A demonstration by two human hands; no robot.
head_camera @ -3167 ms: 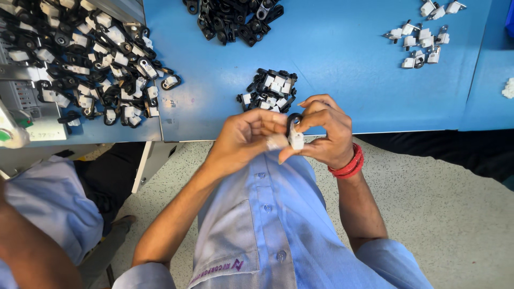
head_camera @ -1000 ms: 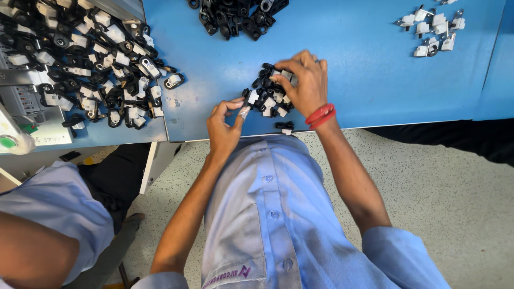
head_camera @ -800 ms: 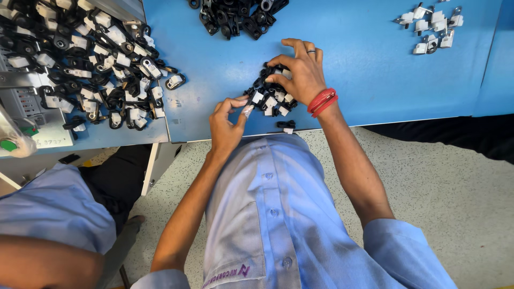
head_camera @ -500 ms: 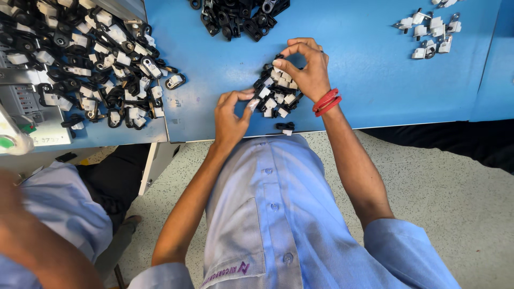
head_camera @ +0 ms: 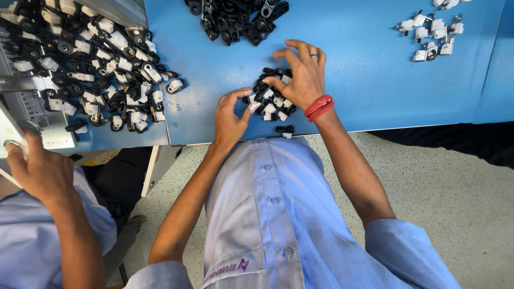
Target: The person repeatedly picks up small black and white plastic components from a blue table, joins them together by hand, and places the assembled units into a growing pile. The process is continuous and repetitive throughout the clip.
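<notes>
A small heap of black and white plastic parts (head_camera: 274, 100) lies on the blue table (head_camera: 364, 80) near its front edge. My right hand (head_camera: 303, 75) rests over the heap's far right side, fingers spread, thumb touching the parts; it wears a ring and a red wristband. My left hand (head_camera: 230, 115) is at the heap's left edge, index finger and thumb curved apart, their tips against the nearest parts. Neither hand has lifted a part. One loose black and white part (head_camera: 284, 130) sits at the table's edge below the heap.
A large spread of black and white parts (head_camera: 96, 64) covers the table's left. A pile of black parts (head_camera: 235, 16) lies at the top middle, white parts (head_camera: 431, 32) at the top right. A co-worker's hand (head_camera: 37, 171) holds something pale at the far left.
Earlier both hands held a part close to my chest. Both then reached out to the small heap, and the right hand has since spread over it.
</notes>
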